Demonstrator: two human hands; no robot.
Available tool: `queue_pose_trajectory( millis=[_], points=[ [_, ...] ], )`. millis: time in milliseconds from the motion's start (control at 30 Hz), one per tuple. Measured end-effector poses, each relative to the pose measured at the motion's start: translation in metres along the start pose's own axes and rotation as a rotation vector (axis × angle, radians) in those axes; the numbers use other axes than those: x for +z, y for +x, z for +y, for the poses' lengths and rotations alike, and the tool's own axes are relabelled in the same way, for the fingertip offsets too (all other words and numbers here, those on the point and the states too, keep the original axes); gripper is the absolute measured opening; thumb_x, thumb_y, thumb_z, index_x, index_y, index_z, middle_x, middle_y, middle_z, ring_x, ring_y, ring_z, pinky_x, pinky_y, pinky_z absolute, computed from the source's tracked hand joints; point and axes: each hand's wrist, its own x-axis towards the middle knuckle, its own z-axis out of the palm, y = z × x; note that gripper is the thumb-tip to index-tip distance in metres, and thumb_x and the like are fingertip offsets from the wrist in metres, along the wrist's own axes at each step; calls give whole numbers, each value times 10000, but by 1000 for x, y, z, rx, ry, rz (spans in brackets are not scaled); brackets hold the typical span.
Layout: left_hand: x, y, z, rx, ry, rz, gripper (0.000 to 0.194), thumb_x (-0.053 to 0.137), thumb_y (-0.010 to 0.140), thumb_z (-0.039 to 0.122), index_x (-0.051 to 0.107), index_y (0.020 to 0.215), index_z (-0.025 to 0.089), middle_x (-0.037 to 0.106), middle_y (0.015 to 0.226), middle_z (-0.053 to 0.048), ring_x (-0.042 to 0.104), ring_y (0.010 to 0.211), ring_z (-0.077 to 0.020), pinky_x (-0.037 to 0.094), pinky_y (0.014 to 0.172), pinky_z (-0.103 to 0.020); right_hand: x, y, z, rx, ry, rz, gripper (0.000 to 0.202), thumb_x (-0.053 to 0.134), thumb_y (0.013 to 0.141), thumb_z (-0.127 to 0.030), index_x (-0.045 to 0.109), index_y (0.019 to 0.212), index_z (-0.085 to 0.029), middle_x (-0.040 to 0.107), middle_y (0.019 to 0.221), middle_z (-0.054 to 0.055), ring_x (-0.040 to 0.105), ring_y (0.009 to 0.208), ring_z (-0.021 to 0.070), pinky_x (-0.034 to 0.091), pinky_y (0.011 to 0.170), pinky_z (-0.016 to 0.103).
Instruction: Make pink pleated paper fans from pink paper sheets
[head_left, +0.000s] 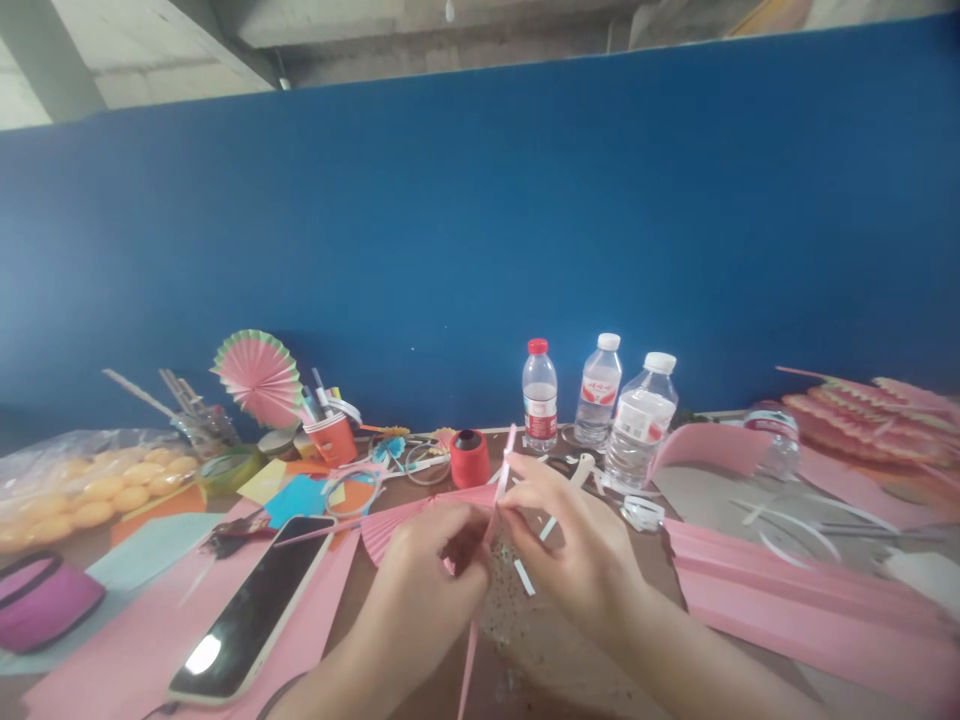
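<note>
My left hand [431, 570] is closed on a pink pleated paper fan [390, 530], whose folds spread out to the left behind my fingers. One thin pink edge of it runs down below my hand. At the middle, my right hand [574, 545] pinches a narrow pale strip [507, 462] between thumb and fingers. The strip stands nearly upright against the fan's edge, and its lower part is hidden by my fingers. Both hands are close together above the brown table [555, 650]. A small white strip piece [524, 577] lies beneath my right hand.
A phone [251, 610] lies on pink paper at left, near a purple pouch [45, 600]. Behind my hands stand a red spool [469, 458], a pen cup [331, 438] and several water bottles [642, 425]. Folded pink paper [795, 600] lies at right. A blue partition [480, 240] rises behind.
</note>
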Motion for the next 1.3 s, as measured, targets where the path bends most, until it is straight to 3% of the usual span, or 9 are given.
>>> queue_pose_trajectory(
  millis=[333,567,767,1033,1300],
  points=[
    [1,0,-4,61,237,20,181,444,652,31,491,610,201,463,538,58,425,499,-106,313,474,-223,4,0,3,205,110,-118,396,546,798,-135,492,1169,-262,716,826,-21,675,803,178,532,737,309],
    [7,-2,-12,35,228,6,188,420,676,39,512,664,202,503,573,41,450,508,-114,327,477,-221,7,-3,6,142,95,-150,451,546,778,-88,470,1182,-274,705,909,-22,655,874,161,515,756,263],
    [7,1,-4,-73,229,-77,196,395,724,67,549,715,188,547,636,18,493,573,-124,359,553,-237,12,-7,7,59,40,-112,441,512,761,-79,462,1172,-233,685,900,13,649,801,182,513,714,297],
    [7,3,-7,-97,173,-103,205,390,666,54,542,690,189,527,604,34,463,561,-117,319,533,-228,15,-10,10,56,19,-86,434,512,759,-92,464,1171,-220,681,890,22,640,788,191,508,712,313],
    [8,3,-10,-125,98,-103,236,389,677,56,579,724,187,546,627,29,468,572,-118,284,511,-225,13,-3,8,123,103,-99,426,522,730,-54,489,1116,-231,692,868,-12,656,782,145,495,708,232]
  ],
)
